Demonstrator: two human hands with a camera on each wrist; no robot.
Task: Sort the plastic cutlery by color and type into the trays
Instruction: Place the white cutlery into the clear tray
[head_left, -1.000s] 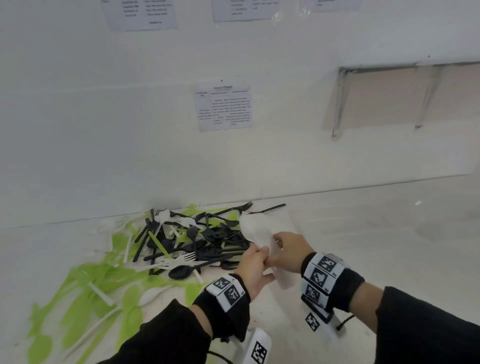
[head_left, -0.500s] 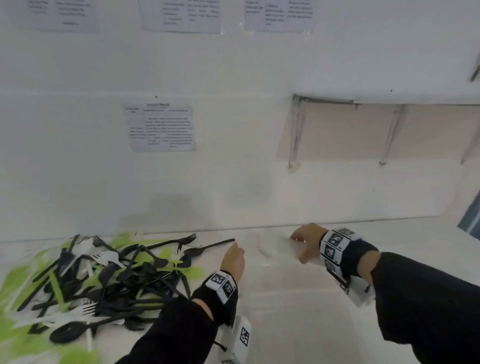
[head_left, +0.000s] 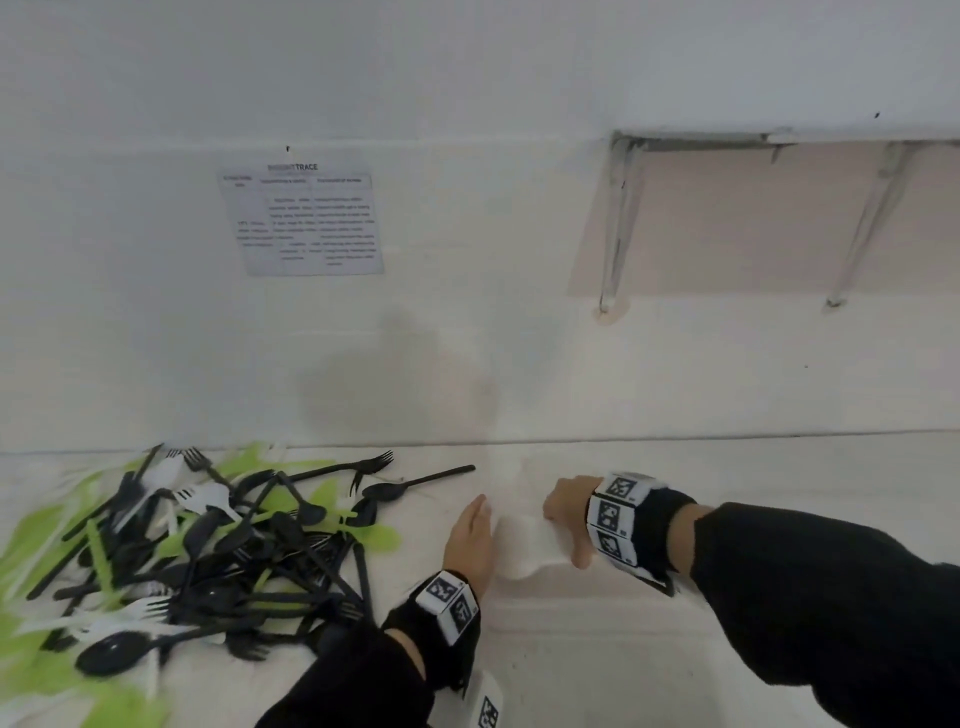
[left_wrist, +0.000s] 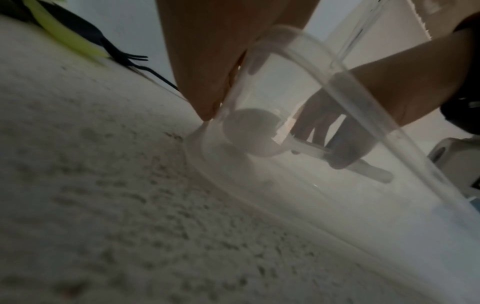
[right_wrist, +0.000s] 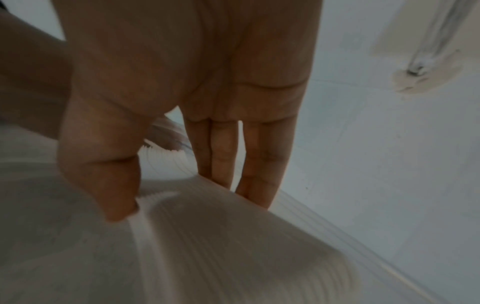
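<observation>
A heap of black, white and green plastic cutlery (head_left: 208, 545) lies on the white table at the left. Just right of it a clear plastic tray (head_left: 519, 556) sits on the table between my hands. My left hand (head_left: 470, 535) holds the tray's left wall (left_wrist: 285, 185), fingers outside, thumb showing through the plastic. My right hand (head_left: 563, 514) grips the right rim (right_wrist: 221, 246), thumb on the near side, fingers behind. A white spoon (left_wrist: 246, 131) shows through the tray wall beside the right hand's fingers; I cannot tell whether it lies inside.
A black spoon (head_left: 415, 483) and a black fork (head_left: 337, 467) stick out of the heap toward my left hand. The wall rises right behind the tray, with a printed sheet (head_left: 306, 223) and a shelf bracket (head_left: 613, 223). Bare table (head_left: 675, 675) runs to the right.
The right hand has brought the tray down onto the table beside the heap. The left hand, off the tray half a second ago, is back on its left side.
</observation>
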